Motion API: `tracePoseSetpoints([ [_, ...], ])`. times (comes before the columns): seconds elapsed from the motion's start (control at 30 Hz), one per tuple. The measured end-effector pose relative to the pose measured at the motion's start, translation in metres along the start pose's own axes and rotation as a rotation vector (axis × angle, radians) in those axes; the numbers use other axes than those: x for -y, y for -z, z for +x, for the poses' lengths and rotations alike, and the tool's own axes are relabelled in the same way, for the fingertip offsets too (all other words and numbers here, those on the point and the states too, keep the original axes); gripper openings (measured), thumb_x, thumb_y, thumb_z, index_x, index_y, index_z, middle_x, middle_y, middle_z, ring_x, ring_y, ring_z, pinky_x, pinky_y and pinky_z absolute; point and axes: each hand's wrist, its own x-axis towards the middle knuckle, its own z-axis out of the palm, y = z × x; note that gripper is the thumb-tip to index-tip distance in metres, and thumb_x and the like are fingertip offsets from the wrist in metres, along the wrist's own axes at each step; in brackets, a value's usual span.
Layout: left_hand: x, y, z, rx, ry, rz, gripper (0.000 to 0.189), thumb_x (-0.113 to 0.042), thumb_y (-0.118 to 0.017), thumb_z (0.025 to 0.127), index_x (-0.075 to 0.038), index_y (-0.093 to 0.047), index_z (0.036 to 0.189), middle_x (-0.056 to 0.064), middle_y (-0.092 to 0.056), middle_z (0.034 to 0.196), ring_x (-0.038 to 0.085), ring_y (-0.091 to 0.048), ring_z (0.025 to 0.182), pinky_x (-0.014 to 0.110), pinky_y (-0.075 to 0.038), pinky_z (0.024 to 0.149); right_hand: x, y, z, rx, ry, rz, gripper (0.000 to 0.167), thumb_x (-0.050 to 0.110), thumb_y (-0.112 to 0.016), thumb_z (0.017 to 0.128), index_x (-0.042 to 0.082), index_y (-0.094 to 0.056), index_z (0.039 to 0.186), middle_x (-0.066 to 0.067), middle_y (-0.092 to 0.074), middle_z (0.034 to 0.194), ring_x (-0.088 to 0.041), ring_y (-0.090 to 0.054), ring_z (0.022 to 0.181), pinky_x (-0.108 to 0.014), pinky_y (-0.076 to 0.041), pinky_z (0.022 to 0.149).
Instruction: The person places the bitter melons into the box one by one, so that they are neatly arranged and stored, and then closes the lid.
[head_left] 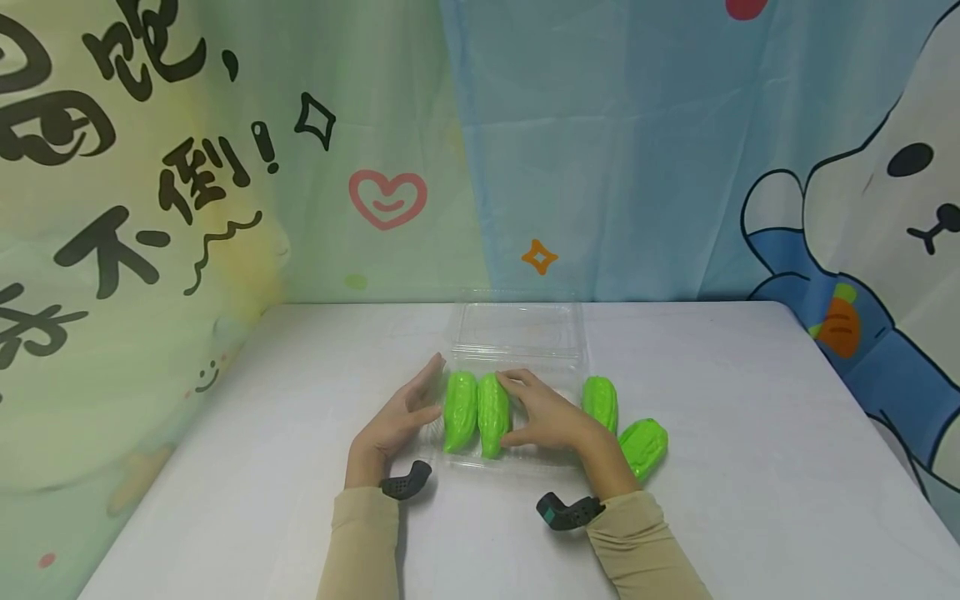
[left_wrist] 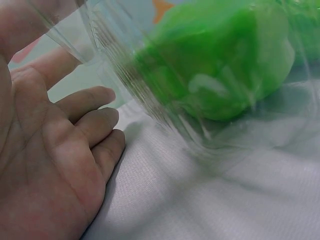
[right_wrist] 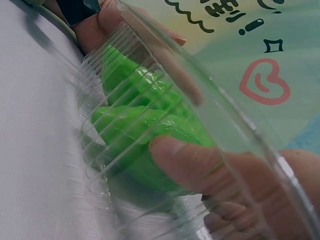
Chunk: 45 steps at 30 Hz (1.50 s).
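Note:
A clear plastic box [head_left: 517, 465] sits on the table, its hinged lid [head_left: 517, 329] folded back. Two bright green, ridged bitter melons lie side by side in its left part. My right hand [head_left: 547, 414] reaches into the box and grips the inner bitter melon [head_left: 492, 417] end to end, thumb at the near end and fingers at the far end. The other bitter melon [head_left: 460, 412] lies against the box's left side. Along that side my left hand [head_left: 399, 421] stands with fingers extended; in the left wrist view its fingers [left_wrist: 95, 102] are beside the clear wall.
Two more green bitter melons, one farther back [head_left: 601, 402] and one nearer [head_left: 643, 448], lie to the right of the box, partly behind my right forearm. A white cloth covers the table [head_left: 750, 467]. A printed curtain [head_left: 600, 150] hangs behind its back edge.

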Motion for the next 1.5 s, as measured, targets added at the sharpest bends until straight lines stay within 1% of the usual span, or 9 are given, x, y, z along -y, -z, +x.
tracePoseSetpoints([
  [0.13,0.0002,-0.0003,0.0003,0.0,-0.005,0.002,0.091,-0.032,-0.074,0.08,-0.024,-0.019,0.152,-0.003,-0.013,0.161,0.015,-0.009,0.149,0.04,-0.005,0.122,0.0002,0.0,0.0004,-0.003,-0.003,-0.011,0.101,0.031,-0.084,0.071,0.006,-0.027,0.15,-0.01,-0.029,0.154,-0.03,-0.032,0.14,-0.044,-0.033,0.114],
  [0.3,-0.0007,-0.0003,-0.0003,0.003,-0.007,-0.007,0.092,-0.033,-0.074,0.08,-0.024,-0.019,0.153,-0.004,-0.014,0.16,0.016,-0.008,0.149,0.04,-0.004,0.122,0.0012,0.0001,0.0003,-0.009,-0.011,-0.018,0.101,0.033,-0.084,0.07,0.006,-0.028,0.149,-0.01,-0.03,0.153,-0.029,-0.032,0.141,-0.045,-0.033,0.114],
  [0.5,-0.0011,0.0001,0.0001,0.004,-0.004,-0.014,0.092,-0.027,-0.074,0.081,-0.021,-0.017,0.153,-0.001,-0.012,0.161,0.018,-0.007,0.149,0.042,-0.004,0.122,0.0029,0.0009,-0.0004,-0.025,-0.009,-0.031,0.102,0.034,-0.085,0.068,0.006,-0.03,0.149,-0.011,-0.031,0.153,-0.03,-0.033,0.14,-0.045,-0.032,0.115],
  [0.63,-0.0018,0.0001,-0.0004,0.005,-0.011,-0.018,0.091,-0.022,-0.072,0.083,-0.02,-0.015,0.153,0.0,-0.011,0.161,0.019,-0.008,0.149,0.043,-0.004,0.122,0.0041,0.0017,-0.0004,-0.032,-0.006,-0.041,0.101,0.033,-0.085,0.067,0.006,-0.031,0.148,-0.012,-0.032,0.152,-0.03,-0.034,0.139,-0.044,-0.033,0.114],
  [0.8,-0.001,0.0009,-0.0007,0.012,-0.01,-0.035,0.09,-0.023,-0.073,0.082,-0.022,-0.017,0.153,-0.004,-0.013,0.161,0.017,-0.008,0.149,0.039,-0.005,0.122,0.0034,0.001,0.0007,-0.034,-0.003,-0.073,0.1,0.035,-0.084,0.069,0.006,-0.031,0.148,-0.011,-0.032,0.152,-0.029,-0.036,0.138,-0.043,-0.036,0.112],
  [0.93,0.0002,0.0011,-0.0006,0.02,-0.019,-0.047,0.091,-0.026,-0.074,0.081,-0.023,-0.019,0.153,-0.004,-0.013,0.161,0.016,-0.007,0.149,0.039,-0.004,0.122,0.0025,0.0002,0.0015,-0.038,-0.002,-0.109,0.099,0.037,-0.083,0.07,0.005,-0.031,0.148,-0.01,-0.033,0.151,-0.028,-0.036,0.138,-0.042,-0.036,0.112],
  [1.07,0.0012,0.001,-0.0001,0.015,-0.021,-0.039,0.09,-0.026,-0.074,0.081,-0.023,-0.019,0.152,-0.004,-0.014,0.161,0.016,-0.008,0.149,0.039,-0.004,0.122,0.0035,0.0008,0.0011,-0.039,-0.002,-0.112,0.098,0.037,-0.083,0.071,0.005,-0.032,0.148,-0.01,-0.033,0.151,-0.029,-0.037,0.138,-0.042,-0.036,0.112],
  [1.3,0.002,0.0012,0.0003,-0.003,-0.009,-0.018,0.088,-0.024,-0.073,0.081,-0.025,-0.021,0.152,-0.007,-0.017,0.16,0.014,-0.009,0.148,0.039,-0.005,0.122,0.0057,0.0041,-0.0012,-0.045,0.004,-0.111,0.097,0.037,-0.082,0.071,0.004,-0.032,0.147,-0.012,-0.034,0.151,-0.03,-0.037,0.137,-0.043,-0.035,0.113],
  [1.5,0.0015,0.0009,0.0002,-0.002,-0.016,-0.021,0.089,-0.026,-0.074,0.081,-0.023,-0.021,0.152,-0.004,-0.016,0.16,0.015,-0.009,0.148,0.039,-0.004,0.122,0.0078,0.0066,-0.0033,-0.053,0.001,-0.086,0.096,0.036,-0.082,0.072,0.005,-0.032,0.147,-0.012,-0.032,0.152,-0.031,-0.036,0.138,-0.045,-0.034,0.113],
])
